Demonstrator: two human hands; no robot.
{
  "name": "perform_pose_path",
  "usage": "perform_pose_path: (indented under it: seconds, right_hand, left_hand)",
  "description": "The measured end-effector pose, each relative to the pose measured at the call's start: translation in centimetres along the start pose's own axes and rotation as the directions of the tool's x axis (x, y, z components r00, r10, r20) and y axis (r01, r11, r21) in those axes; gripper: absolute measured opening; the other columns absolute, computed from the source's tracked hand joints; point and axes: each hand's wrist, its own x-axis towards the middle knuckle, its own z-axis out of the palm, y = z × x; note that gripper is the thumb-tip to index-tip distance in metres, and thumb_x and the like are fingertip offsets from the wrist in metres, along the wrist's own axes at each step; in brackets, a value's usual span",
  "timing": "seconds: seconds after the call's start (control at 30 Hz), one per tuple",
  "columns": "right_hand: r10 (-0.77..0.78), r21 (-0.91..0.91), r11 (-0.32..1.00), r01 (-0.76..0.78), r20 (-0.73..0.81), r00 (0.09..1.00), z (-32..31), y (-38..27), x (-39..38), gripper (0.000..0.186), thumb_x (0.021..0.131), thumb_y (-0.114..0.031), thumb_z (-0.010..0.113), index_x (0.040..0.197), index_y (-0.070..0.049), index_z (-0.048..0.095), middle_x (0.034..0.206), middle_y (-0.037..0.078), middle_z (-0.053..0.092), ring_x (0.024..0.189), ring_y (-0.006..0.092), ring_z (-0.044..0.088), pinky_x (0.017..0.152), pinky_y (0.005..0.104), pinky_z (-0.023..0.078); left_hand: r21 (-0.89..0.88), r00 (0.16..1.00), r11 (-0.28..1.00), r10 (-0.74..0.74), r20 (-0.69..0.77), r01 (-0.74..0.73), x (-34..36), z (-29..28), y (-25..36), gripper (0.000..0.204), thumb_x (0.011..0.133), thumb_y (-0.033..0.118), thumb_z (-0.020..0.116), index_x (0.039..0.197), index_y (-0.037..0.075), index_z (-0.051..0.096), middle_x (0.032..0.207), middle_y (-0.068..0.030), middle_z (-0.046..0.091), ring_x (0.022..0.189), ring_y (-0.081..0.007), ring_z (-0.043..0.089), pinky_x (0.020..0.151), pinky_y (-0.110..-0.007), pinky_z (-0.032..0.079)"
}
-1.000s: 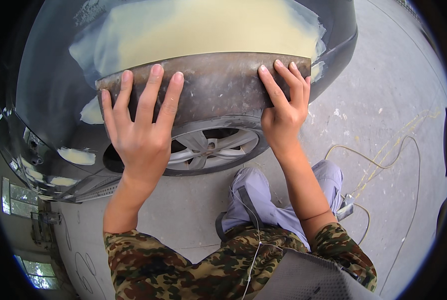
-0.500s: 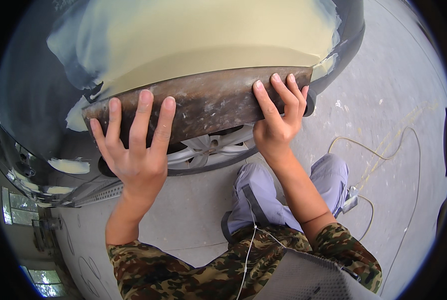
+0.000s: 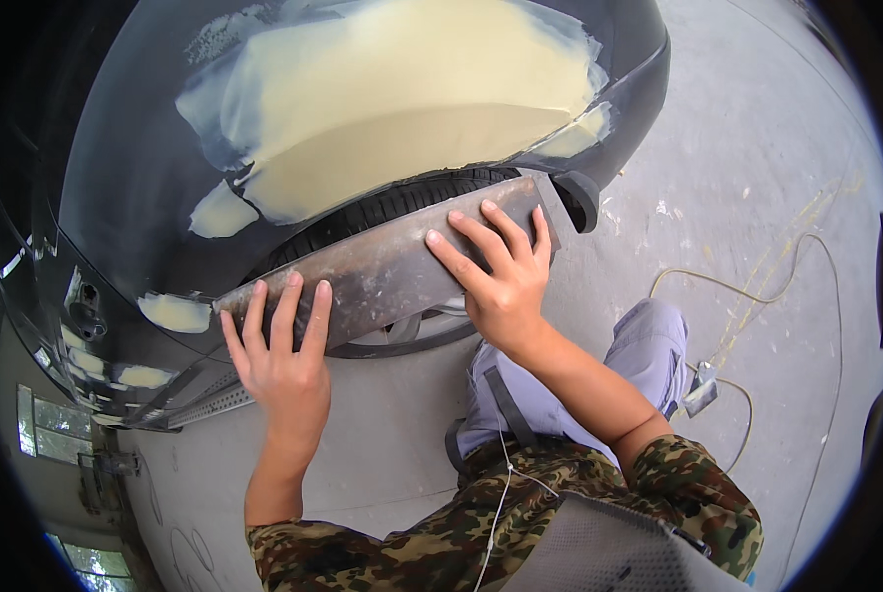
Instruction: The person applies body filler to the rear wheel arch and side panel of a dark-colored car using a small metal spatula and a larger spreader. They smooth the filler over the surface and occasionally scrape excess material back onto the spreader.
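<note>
My left hand grips the left end of a long, flat, brownish-grey filler spreader, fingers spread across its face. My right hand holds the other end the same way; both thumbs are hidden. Tilted up to the right, the spreader stands in front of the car's wheel and tyre, below the wheel arch. Above it, a wide patch of cream filler covers the dark car panel. A dark gap separates the blade's upper edge from most of the patch.
A smaller filler spot lies on the panel near the spreader's left end. A black trim piece juts out by its right end. On the grey floor at right lies a thin hose beside a small metal tool.
Both hands have pulled the spreader down off the lower edge of the filler, uncovering the tyre and arch edge. The blade now slants more steeply, and the car appears shifted in view.
</note>
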Motion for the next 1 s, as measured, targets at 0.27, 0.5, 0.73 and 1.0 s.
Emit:
perform_pose_path:
  seconds: [0.27, 0.5, 0.73, 1.0]
  right_hand:
    - [0.048, -0.083, 0.995, -0.055, -0.075, 0.996, -3.6, 2.1, 3.8, 0.060, 0.078, 0.003, 0.065, 0.126, -0.029, 0.081, 0.133, 0.004, 0.071, 0.129, 0.0323, 0.064, 0.113, 0.0687, 0.040]
    - [0.108, -0.118, 0.986, -0.118, -0.094, 0.990, -4.7, 6.5, 6.9, 0.070, 0.077, 0.010, 0.064, 0.132, -0.029, 0.078, 0.136, 0.003, 0.070, 0.132, 0.0321, 0.063, 0.116, 0.0676, 0.038]
    - [0.121, -0.168, 0.977, -0.130, -0.062, 0.991, -6.4, 8.1, 6.5, 0.067, 0.080, 0.008, 0.065, 0.134, -0.030, 0.077, 0.135, 0.003, 0.070, 0.131, 0.0314, 0.064, 0.113, 0.0650, 0.042]
    - [0.085, -0.120, 0.988, -0.100, -0.129, 0.988, -5.4, 9.7, 9.2, 0.063, 0.084, 0.005, 0.066, 0.134, -0.031, 0.076, 0.135, 0.003, 0.070, 0.128, 0.0313, 0.064, 0.111, 0.0675, 0.043]
  left_hand:
    - [0.015, 0.993, 0.996, 0.085, -0.086, -0.084, 6.0, -2.1, 1.0, 0.055, 0.090, 0.002, 0.067, 0.140, 0.025, 0.074, 0.150, -0.0035, 0.064, 0.138, -0.0348, 0.058, 0.115, -0.070, 0.040]
    - [0.053, 0.959, 0.975, 0.222, -0.174, -0.216, 13.4, -2.0, 2.0, 0.053, 0.090, 0.004, 0.064, 0.140, 0.020, 0.073, 0.143, -0.0070, 0.067, 0.132, -0.0350, 0.062, 0.112, -0.065, 0.046]
    - [0.019, 0.948, 0.962, 0.270, -0.170, -0.271, 15.4, -2.7, 3.8, 0.054, 0.088, 0.001, 0.068, 0.139, 0.018, 0.073, 0.140, -0.0071, 0.069, 0.130, -0.0350, 0.064, 0.110, -0.059, 0.050]
    - [0.080, 0.933, 0.959, 0.281, -0.223, -0.270, 18.6, -2.7, 3.0, 0.055, 0.086, 0.003, 0.072, 0.139, 0.019, 0.073, 0.137, -0.0077, 0.071, 0.127, -0.0356, 0.066, 0.109, -0.059, 0.051]
